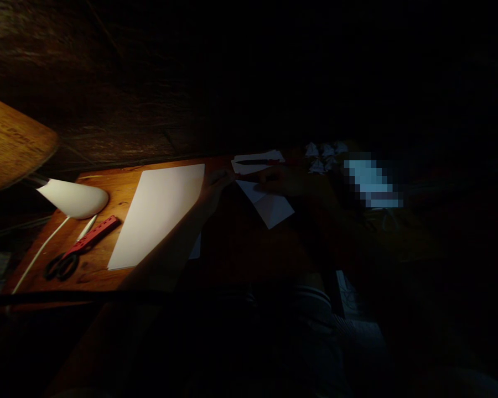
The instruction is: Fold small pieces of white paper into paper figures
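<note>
In dim light, a partly folded sheet of white paper point(271, 211) lies on the wooden table with a pointed corner towards me. My left hand point(218, 184) is at the paper's left end, fingers closed together at its edge. Over the paper's upper part is my right hand point(277, 179), its fingers curled in and pressed on it; deep shadow hides the fingertips. Just behind my hands lies another piece of white paper point(238, 166), with a dark, slim, pointed tool point(255, 162) across it.
A stack of white sheets point(157, 213) lies left, partly under my left forearm. Further left are scissors point(62, 266) with black handles, a red strip point(95, 235) and a white lamp point(72, 200) with its cord. Several small folded paper pieces point(317, 165) and a pixelated bright object point(373, 179) are right.
</note>
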Action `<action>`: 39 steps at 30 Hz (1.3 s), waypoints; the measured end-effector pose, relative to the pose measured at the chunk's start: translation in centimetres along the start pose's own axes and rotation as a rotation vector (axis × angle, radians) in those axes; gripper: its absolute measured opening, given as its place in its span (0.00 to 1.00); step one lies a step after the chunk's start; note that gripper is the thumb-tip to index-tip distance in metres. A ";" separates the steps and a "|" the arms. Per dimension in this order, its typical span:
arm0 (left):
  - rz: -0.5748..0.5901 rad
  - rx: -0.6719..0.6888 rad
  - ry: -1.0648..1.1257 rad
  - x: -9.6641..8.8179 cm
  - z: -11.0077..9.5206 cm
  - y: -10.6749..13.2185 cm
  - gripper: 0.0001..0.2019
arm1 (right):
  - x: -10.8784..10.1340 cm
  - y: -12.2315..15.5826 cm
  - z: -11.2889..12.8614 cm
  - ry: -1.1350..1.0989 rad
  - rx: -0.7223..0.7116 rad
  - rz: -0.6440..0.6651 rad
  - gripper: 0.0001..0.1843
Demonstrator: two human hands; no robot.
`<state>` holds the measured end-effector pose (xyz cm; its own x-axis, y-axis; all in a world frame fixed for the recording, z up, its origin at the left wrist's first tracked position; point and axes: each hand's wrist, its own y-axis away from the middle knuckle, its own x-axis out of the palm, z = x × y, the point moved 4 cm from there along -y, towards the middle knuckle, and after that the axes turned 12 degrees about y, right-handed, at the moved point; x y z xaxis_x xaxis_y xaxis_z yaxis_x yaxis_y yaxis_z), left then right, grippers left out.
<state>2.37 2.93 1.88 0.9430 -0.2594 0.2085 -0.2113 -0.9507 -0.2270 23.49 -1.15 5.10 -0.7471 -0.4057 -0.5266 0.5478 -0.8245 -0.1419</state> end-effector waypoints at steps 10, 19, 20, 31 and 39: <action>0.042 -0.041 -0.023 0.0 -0.1 0.1 0.08 | 0.5 -0.1 -0.2 0.020 0.053 -0.004 0.20; -0.063 -0.040 0.076 -0.4 0.1 0.2 0.15 | 0.6 -0.1 -0.9 0.017 0.092 -0.055 0.16; -0.057 -0.041 0.104 -0.3 0.2 0.3 0.17 | 0.6 -0.1 -1.0 0.016 0.095 -0.086 0.17; 0.175 -0.146 0.068 0.1 0.7 0.5 0.21 | 1.5 -0.4 -0.9 0.050 0.069 -0.153 0.22; 0.222 -0.158 0.074 0.6 -0.8 0.9 0.19 | 1.4 -0.6 -0.7 0.067 0.062 -0.173 0.21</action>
<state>2.57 1.76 2.52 0.8492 -0.4703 0.2400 -0.4534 -0.8825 -0.1252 22.36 -1.00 3.84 -0.8002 -0.2304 -0.5538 0.3878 -0.9030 -0.1847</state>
